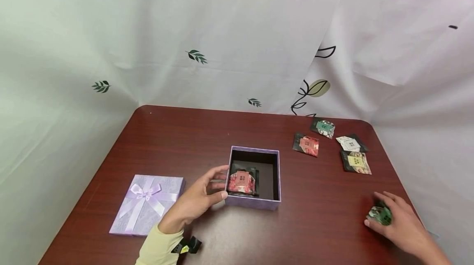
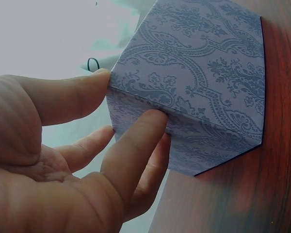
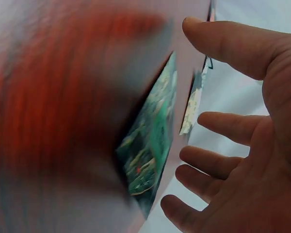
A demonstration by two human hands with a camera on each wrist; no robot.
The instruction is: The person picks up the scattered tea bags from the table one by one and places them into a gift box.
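My left hand (image 1: 201, 197) rests against the left side of an open purple box (image 1: 253, 203), thumb by its near corner. In the left wrist view its fingertips touch the patterned outer wall (image 2: 194, 58), fingers spread apart. Inside the box, on the left, lie dark sachets with a red-labelled sachet (image 1: 242, 180) on top. At the table's right side my right hand (image 1: 401, 221) is over a green-labelled sachet (image 1: 378, 215). The right wrist view shows that hand's thumb and fingers spread wide beside the green sachet (image 3: 153, 138), with a gap between.
A lilac lid (image 1: 146, 205) with a ribbon bow lies left of the box. Toward the back right are a red sachet (image 1: 306, 144), a teal-labelled sachet (image 1: 323, 128), a white sachet (image 1: 351, 143) and a yellow-labelled sachet (image 1: 356, 162). White cloth (image 1: 222, 30) hangs behind the brown table (image 1: 177, 141).
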